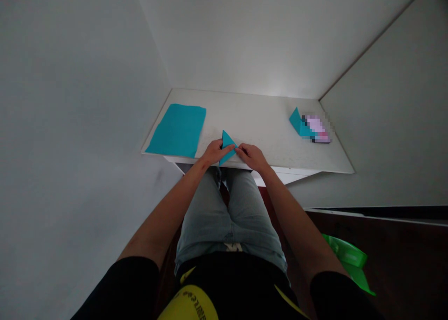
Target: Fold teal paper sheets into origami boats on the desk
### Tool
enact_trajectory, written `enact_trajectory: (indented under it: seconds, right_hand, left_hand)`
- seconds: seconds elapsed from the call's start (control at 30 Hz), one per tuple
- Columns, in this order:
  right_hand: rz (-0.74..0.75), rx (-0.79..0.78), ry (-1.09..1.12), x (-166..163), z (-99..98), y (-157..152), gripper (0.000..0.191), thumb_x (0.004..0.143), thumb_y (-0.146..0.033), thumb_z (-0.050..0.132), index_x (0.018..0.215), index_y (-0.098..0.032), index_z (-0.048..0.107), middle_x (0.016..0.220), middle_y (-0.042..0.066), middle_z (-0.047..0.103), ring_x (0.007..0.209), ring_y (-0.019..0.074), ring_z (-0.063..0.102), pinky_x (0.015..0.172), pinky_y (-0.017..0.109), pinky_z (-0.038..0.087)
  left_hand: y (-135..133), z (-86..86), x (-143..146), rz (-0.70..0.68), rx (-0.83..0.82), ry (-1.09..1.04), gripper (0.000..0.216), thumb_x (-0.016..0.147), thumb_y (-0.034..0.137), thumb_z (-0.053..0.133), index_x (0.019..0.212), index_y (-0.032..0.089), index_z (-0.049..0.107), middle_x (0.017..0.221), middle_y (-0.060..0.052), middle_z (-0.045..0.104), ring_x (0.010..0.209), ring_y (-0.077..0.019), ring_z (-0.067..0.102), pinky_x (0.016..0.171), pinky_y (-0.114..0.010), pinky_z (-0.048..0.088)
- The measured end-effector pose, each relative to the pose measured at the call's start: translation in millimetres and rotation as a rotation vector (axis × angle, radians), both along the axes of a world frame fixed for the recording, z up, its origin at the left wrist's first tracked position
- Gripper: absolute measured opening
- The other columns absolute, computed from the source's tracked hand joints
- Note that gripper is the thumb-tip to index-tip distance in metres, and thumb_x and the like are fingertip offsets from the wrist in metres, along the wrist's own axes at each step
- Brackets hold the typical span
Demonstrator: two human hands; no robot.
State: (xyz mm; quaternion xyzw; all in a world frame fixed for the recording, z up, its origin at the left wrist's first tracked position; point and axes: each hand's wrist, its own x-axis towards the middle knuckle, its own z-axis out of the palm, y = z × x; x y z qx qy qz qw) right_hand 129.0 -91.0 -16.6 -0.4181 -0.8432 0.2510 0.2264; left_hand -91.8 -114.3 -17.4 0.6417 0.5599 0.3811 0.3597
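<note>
Left hand (213, 152) grips a small folded turquoise paper triangle (227, 140) at the near edge of the white rectangular tabletop (259, 114), right hand (252, 157) pinching its right tip, likely to brace it and stop folds springing open

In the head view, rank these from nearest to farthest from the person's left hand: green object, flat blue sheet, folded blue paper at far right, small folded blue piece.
1. Small folded blue piece: in the left hand itself.
2. Flat blue sheet: just to the left.
3. Folded blue paper: well to the right.
4. Green object: low on the right.
</note>
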Motion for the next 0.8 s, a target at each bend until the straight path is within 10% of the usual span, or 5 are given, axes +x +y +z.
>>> enact_trajectory:
  seconds: [0.23,0.8]
  right_hand:
    - [0.052,-0.027,0.062,1.3,-4.2,0.3,0.044,0.093,-0.065,0.072,0.086,-0.023,0.063,0.073,0.0,0.067,0.065,0.016,0.057,0.066,0.03,0.037]
    - [0.057,0.085,-0.038,-0.9,-0.7,-1.4,0.044,0.1,-0.062,0.066,0.081,-0.023,0.06,0.074,0.001,0.063,0.068,0.0178,0.053,0.07,0.031,0.036]
  left_hand:
    - [-1.5,2.1,0.9,0.004,-0.002,0.04,0.046,0.089,0.061,0.065,0.078,0.016,0.07,0.079,-0.004,0.072,0.076,-0.0199,0.064,0.072,-0.031,0.051]
    - [-2.3,4.7,3.2,-0.008,0.037,0.097,0.045,0.091,0.06,0.061,0.074,0.018,0.066,0.079,-0.004,0.069,0.074,-0.0196,0.061,0.07,-0.032,0.044]
